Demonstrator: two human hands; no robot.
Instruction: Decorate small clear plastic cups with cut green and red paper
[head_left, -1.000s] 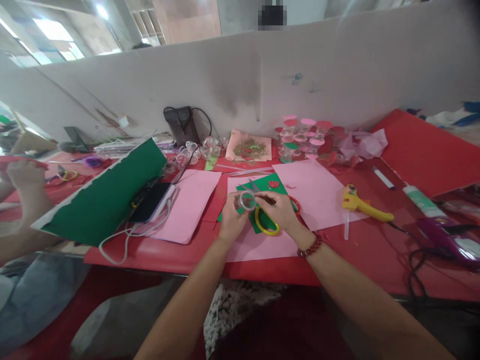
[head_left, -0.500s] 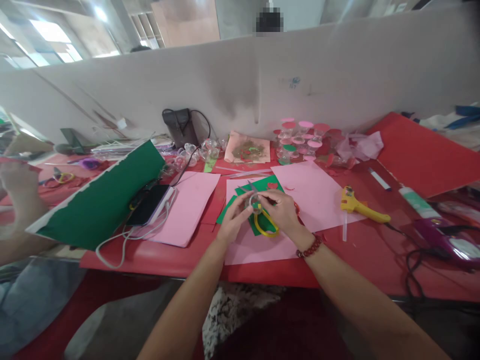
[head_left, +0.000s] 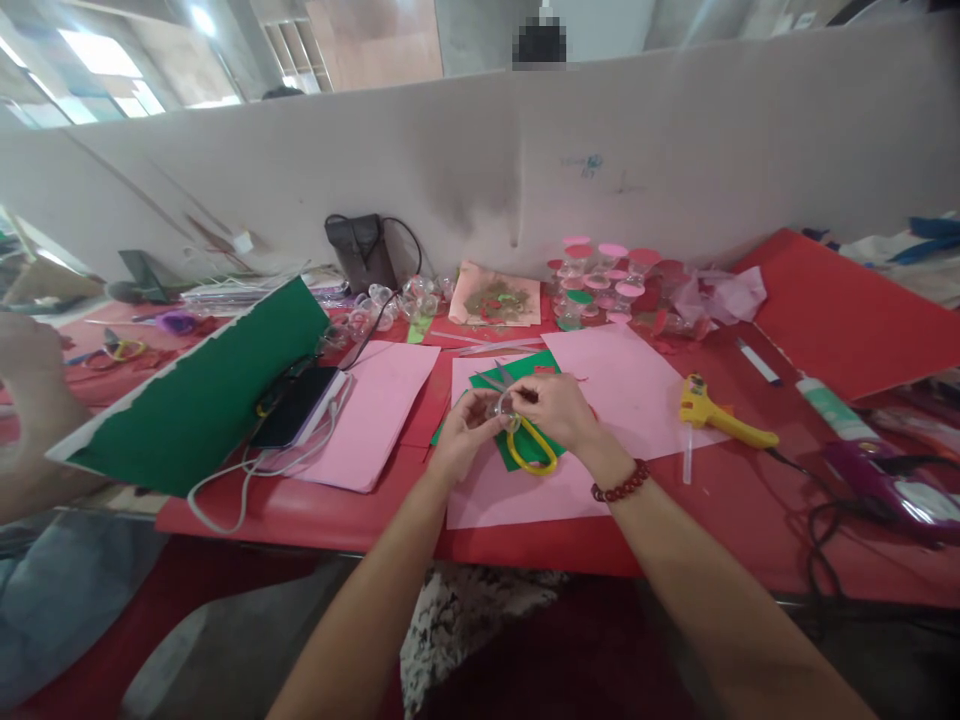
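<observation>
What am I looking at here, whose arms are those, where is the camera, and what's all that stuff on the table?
There is no machine here. The camera sits on a person's head and looks forward and down, so the two bare arms reaching in from the bottom belong to that person.

The left hand and the right hand meet over a small clear plastic cup, with fingers of both hands on it. Right under them lie yellow-handled scissors on a green sheet, which rests on pink paper.

The red table also carries a yellow glue gun, a black phone with a white cable, a large green board, and a cluster of small pink-lidded jars near the grey partition.

At the far left, another person's hand is partly in view.
</observation>
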